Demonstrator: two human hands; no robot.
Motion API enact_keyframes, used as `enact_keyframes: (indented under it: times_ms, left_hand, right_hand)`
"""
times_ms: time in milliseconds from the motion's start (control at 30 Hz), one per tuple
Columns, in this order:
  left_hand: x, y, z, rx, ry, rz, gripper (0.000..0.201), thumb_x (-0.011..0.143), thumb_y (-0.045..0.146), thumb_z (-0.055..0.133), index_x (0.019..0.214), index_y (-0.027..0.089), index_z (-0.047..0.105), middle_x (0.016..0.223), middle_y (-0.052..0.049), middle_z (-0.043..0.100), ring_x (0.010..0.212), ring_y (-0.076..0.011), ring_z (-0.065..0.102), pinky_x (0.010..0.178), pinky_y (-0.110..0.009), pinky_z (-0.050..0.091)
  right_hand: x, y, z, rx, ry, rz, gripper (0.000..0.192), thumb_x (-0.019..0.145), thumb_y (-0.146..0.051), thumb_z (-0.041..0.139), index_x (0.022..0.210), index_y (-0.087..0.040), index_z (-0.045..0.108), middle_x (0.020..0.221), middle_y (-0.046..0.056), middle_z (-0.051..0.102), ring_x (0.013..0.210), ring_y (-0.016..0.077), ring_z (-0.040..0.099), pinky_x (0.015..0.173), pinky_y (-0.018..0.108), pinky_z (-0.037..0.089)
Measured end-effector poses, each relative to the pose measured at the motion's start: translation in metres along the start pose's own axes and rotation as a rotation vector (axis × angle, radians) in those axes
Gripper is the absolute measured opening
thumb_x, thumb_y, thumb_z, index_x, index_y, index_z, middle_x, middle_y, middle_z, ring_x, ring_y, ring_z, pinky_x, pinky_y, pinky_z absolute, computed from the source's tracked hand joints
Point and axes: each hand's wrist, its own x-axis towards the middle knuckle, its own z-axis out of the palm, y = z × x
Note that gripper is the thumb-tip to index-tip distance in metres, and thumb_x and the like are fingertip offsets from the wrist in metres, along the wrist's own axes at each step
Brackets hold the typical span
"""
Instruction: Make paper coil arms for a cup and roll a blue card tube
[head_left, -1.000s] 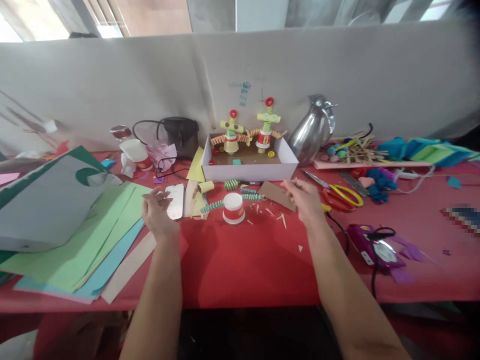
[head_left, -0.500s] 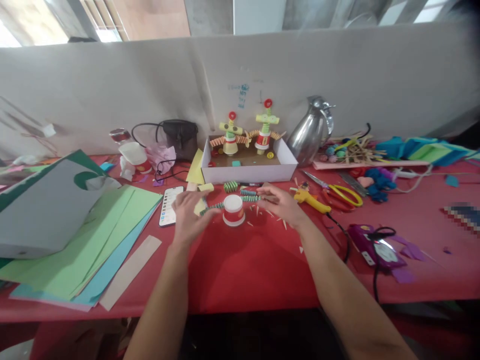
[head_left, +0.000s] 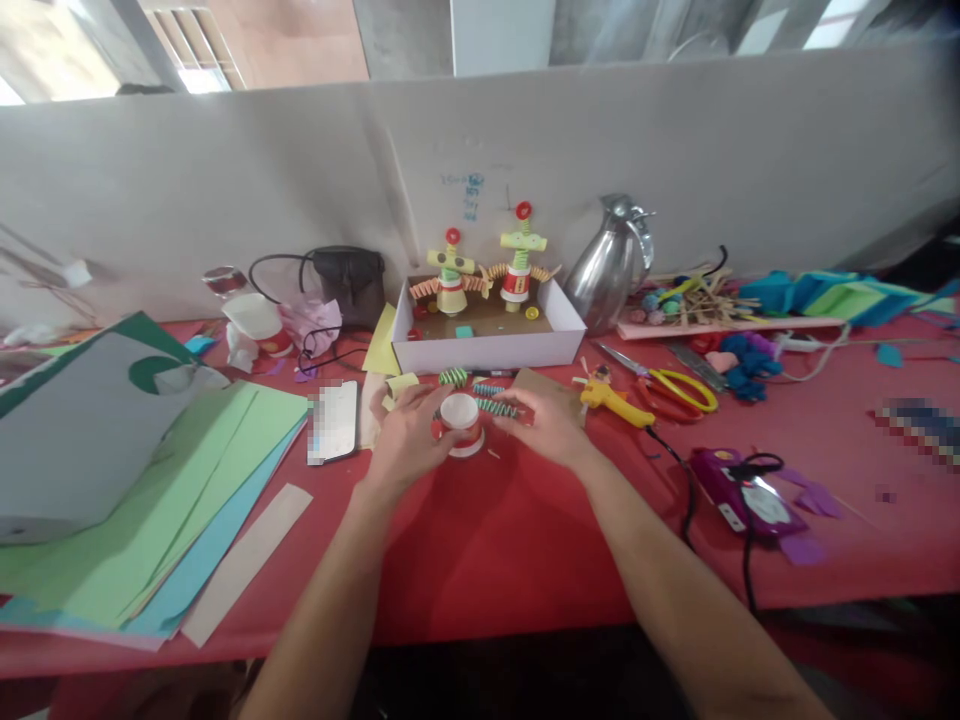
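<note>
Where both hands meet, cup (head_left: 460, 422) between fingers (head_left: 442, 436)

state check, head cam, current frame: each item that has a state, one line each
paper cup: upside down on the red table, between both hands
left hand: fingers on the cup's side
right hand: touching the green paper spring at the cup
white box: open, two paper figures upright inside
scissors: lying flat, blades shut
phone: lying flat
metal jug: upright, lid shut
</note>
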Motion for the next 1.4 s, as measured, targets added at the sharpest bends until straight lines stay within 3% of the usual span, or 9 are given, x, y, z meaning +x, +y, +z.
enact_keyframes:
  times_ms: [67, 133, 200, 233, 300, 367, 567, 800, 1400]
  left_hand:
    - [-0.002, -0.010, -0.009, -0.098, 0.066, -0.028, 0.057, 0.073, 0.041, 0.074, 0.127, 0.029, 0.062, 0.124, -0.009, 0.069, 0.130, -0.0318, 0.050, 0.116, -0.054, 0.008]
    - [-0.009, -0.026, -0.019, -0.279, 0.232, -0.147, 0.049, 0.077, 0.045, 0.070, 0.123, 0.028, 0.064, 0.125, -0.008, 0.068, 0.127, -0.0294, 0.052, 0.112, -0.048, 0.025]
    - [-0.019, -0.043, -0.026, -0.516, 0.469, -0.376, 0.039, 0.084, 0.050, 0.059, 0.113, 0.024, 0.068, 0.115, -0.009, 0.070, 0.110, -0.0242, 0.062, 0.096, -0.039, 0.043]
    - [-0.024, -0.051, -0.028, -0.618, 0.522, -0.511, 0.038, 0.085, 0.052, 0.057, 0.105, 0.022, 0.069, 0.106, -0.008, 0.071, 0.098, -0.0213, 0.065, 0.086, -0.035, 0.048]
    - [-0.033, -0.062, -0.029, -0.773, 0.467, -0.743, 0.038, 0.081, 0.053, 0.061, 0.089, 0.018, 0.070, 0.088, -0.007, 0.070, 0.076, -0.0162, 0.064, 0.071, -0.030, 0.049]
    - [-0.038, -0.066, -0.026, -0.857, 0.292, -0.854, 0.036, 0.073, 0.050, 0.069, 0.080, 0.015, 0.069, 0.079, -0.007, 0.069, 0.067, -0.0151, 0.064, 0.066, -0.030, 0.050]
    - [-0.040, -0.055, -0.021, -0.990, 0.036, -0.915, 0.033, 0.060, 0.036, 0.081, 0.083, 0.014, 0.072, 0.074, -0.009, 0.072, 0.069, -0.0210, 0.070, 0.068, -0.035, 0.053]
    - [-0.041, -0.048, -0.024, -1.099, 0.053, -0.887, 0.026, 0.056, 0.026, 0.084, 0.075, 0.017, 0.069, 0.071, -0.006, 0.072, 0.068, -0.0173, 0.068, 0.067, -0.032, 0.053]
    - [-0.039, -0.043, -0.019, -1.021, 0.054, -0.795, 0.011, 0.065, 0.024, 0.076, 0.070, 0.016, 0.071, 0.066, -0.004, 0.069, 0.065, -0.0147, 0.064, 0.073, -0.031, 0.051]
  right_hand:
    - [0.000, 0.002, -0.001, 0.000, 0.025, -0.020, 0.033, 0.085, -0.039, 0.068, 0.115, -0.025, 0.066, 0.117, 0.006, 0.071, 0.110, 0.0241, 0.065, 0.096, 0.041, 0.049]
    - [-0.001, 0.002, -0.002, -0.018, 0.070, -0.056, 0.036, 0.085, -0.040, 0.068, 0.117, -0.026, 0.066, 0.118, 0.006, 0.070, 0.110, 0.0245, 0.064, 0.096, 0.041, 0.049]
    - [-0.002, -0.002, -0.001, -0.090, 0.136, -0.125, 0.036, 0.085, -0.042, 0.069, 0.116, -0.025, 0.066, 0.118, 0.007, 0.070, 0.111, 0.0258, 0.063, 0.098, 0.043, 0.047]
    - [-0.003, -0.005, -0.001, -0.142, 0.168, -0.164, 0.036, 0.085, -0.042, 0.069, 0.116, -0.025, 0.067, 0.118, 0.008, 0.069, 0.113, 0.0268, 0.061, 0.100, 0.044, 0.045]
    - [-0.005, -0.015, 0.003, -0.253, 0.192, -0.221, 0.037, 0.085, -0.044, 0.069, 0.116, -0.025, 0.067, 0.120, 0.008, 0.068, 0.118, 0.0293, 0.056, 0.104, 0.047, 0.040]
    - [-0.005, -0.027, 0.009, -0.338, 0.156, -0.242, 0.037, 0.085, -0.044, 0.068, 0.117, -0.026, 0.067, 0.123, 0.009, 0.067, 0.122, 0.0313, 0.052, 0.105, 0.049, 0.036]
    - [0.010, -0.069, 0.044, -0.534, -0.048, -0.347, 0.033, 0.087, -0.036, 0.065, 0.119, -0.025, 0.065, 0.129, 0.008, 0.065, 0.125, 0.0330, 0.045, 0.101, 0.052, 0.027]
    - [0.035, -0.086, 0.088, -0.625, -0.165, -0.345, 0.023, 0.091, -0.021, 0.054, 0.111, -0.023, 0.066, 0.111, 0.009, 0.073, 0.109, 0.0282, 0.053, 0.095, 0.050, 0.022]
    - [0.040, -0.082, 0.095, -0.633, -0.171, -0.317, 0.019, 0.093, -0.018, 0.051, 0.094, -0.025, 0.069, 0.095, 0.007, 0.076, 0.101, 0.0273, 0.056, 0.093, 0.050, 0.019]
